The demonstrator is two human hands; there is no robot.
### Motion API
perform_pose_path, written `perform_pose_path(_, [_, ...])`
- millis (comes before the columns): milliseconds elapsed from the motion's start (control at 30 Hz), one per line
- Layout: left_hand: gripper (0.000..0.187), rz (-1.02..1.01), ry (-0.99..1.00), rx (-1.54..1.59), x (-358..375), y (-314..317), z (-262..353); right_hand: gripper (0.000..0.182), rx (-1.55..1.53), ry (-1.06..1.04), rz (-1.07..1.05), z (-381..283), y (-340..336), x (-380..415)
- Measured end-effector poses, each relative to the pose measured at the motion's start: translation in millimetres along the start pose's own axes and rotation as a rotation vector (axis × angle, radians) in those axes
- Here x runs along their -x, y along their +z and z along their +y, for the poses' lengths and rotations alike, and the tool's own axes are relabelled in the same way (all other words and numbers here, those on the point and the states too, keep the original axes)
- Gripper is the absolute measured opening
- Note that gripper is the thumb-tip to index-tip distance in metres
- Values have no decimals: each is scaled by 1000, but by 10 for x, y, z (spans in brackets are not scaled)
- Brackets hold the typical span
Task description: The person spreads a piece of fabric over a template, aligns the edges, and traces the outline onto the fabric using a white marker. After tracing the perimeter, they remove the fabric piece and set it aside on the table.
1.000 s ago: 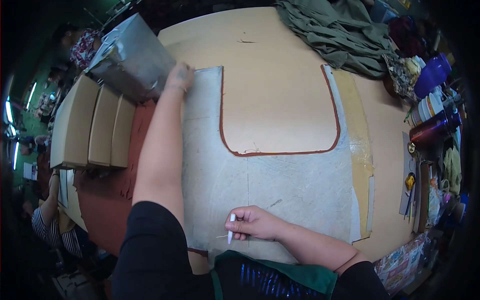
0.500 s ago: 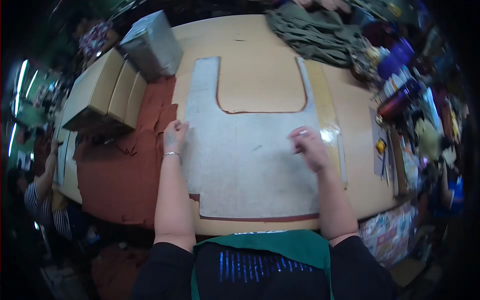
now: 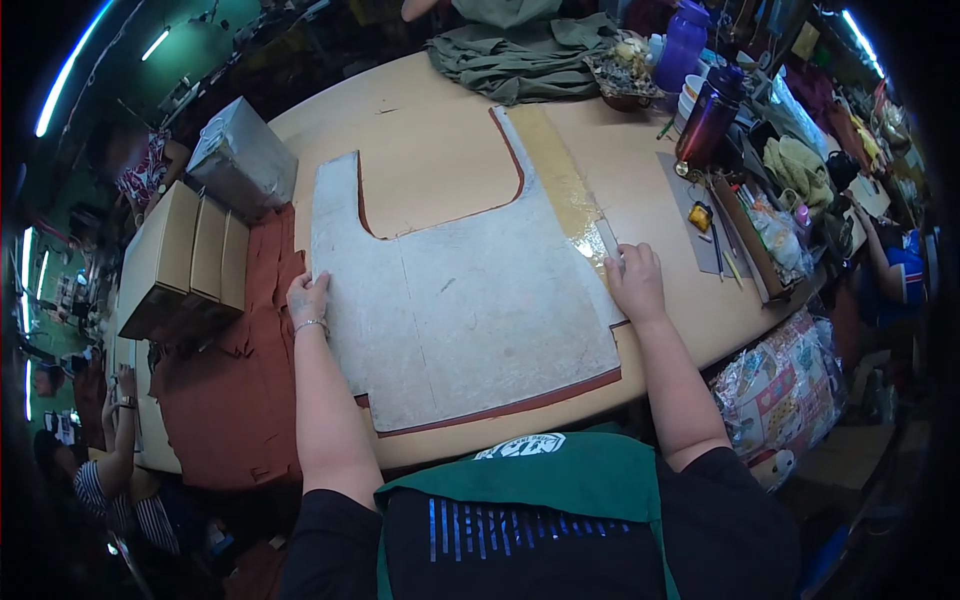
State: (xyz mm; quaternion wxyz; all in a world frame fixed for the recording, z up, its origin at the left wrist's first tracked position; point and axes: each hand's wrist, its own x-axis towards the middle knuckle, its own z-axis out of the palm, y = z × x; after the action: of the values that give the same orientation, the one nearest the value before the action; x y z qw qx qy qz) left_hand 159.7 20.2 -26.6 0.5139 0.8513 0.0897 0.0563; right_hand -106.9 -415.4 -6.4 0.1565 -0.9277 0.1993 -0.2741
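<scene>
A large pale grey U-shaped template lies on the tan table, with reddish-brown fabric showing along its front edge and inside its cutout. My left hand pinches the template's left edge. At the right, my right hand is closed on the end of a narrow grey strip, which lies beside a yellowish glossy strip. The fingertips of my right hand are partly hidden.
Brown boxes and a grey block stand on the left by stacked reddish-brown fabric. Dark green cloth lies at the back. Bottles and a tray of tools are at the right. Other people sit on both sides.
My right hand has moved from above the template to the narrow strip at the right. My left hand has come onto the template's left edge. The view has turned, so the template appears tilted.
</scene>
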Motion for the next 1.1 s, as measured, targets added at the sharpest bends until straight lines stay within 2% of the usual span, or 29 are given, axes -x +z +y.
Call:
perform_pose_path(167, [48,-31,213,-283,369,4,300,23,51,-47,43,1,11,17])
perform_pose_path(300, [51,-58,384,-356,235,-33,68,23,42,-90,61,20,49,15])
perform_pose_path(333, [51,-116,347,-443,379,-87,322,22,41,-107,51,33,50,11])
perform_pose_path(367, [52,-54,406,-541,438,-82,361,22,44,-122,39,43,45,10])
perform_pose_path(433, [56,-48,393,-547,321,-40,158,21,40,-119,30,37,38,14])
perform_pose_path(667, [63,-73,283,-600,459,-40,334,19,46,-94,-25,18,9,-2])
perform_pose_path(867, [55,-68,313,-588,462,-27,343,20,8,-99,-40,60,9,-18])
perform_pose_path(1100, [57,-103,249,-594,450,-15,370,22,-31,-90,-56,141,38,-37])
